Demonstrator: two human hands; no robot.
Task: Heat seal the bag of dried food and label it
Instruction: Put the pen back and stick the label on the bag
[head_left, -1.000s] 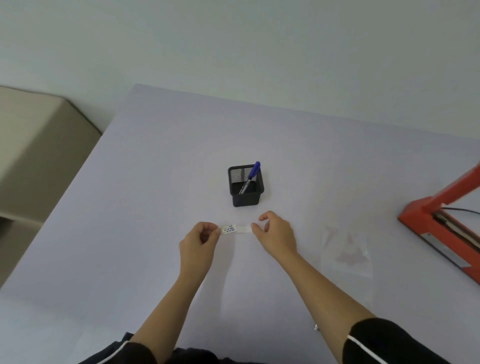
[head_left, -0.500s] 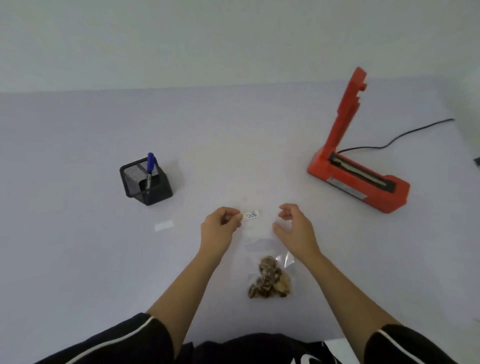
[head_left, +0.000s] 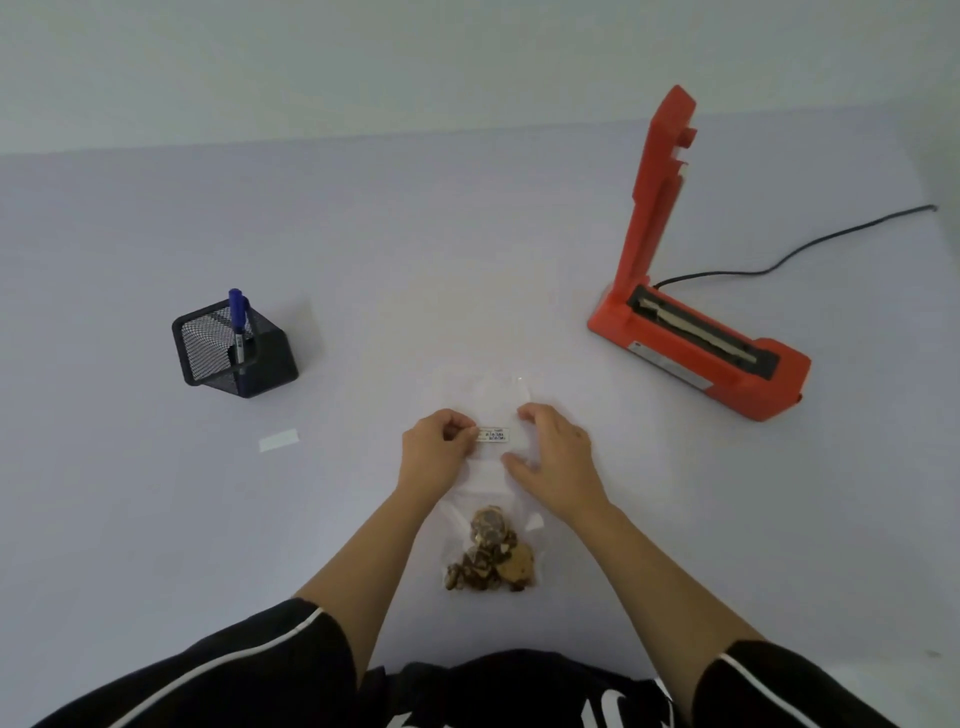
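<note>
A clear plastic bag lies flat on the table in front of me, with brown dried food gathered at its near end. My left hand pinches the left end of a small white printed label and holds it over the bag's upper part. My right hand rests on the bag just right of the label, fingers curved down onto the plastic. Whether the label is stuck down cannot be told.
A red heat sealer stands at the right with its arm raised upright and a black cable running off to the right. A black mesh cup with a blue pen sits at the left. A white backing strip lies near it.
The backing strip was peeled off and dropped at the left. My head turned right. Both hands moved over the bag; the label came down onto it and my right hand settled on the plastic.
</note>
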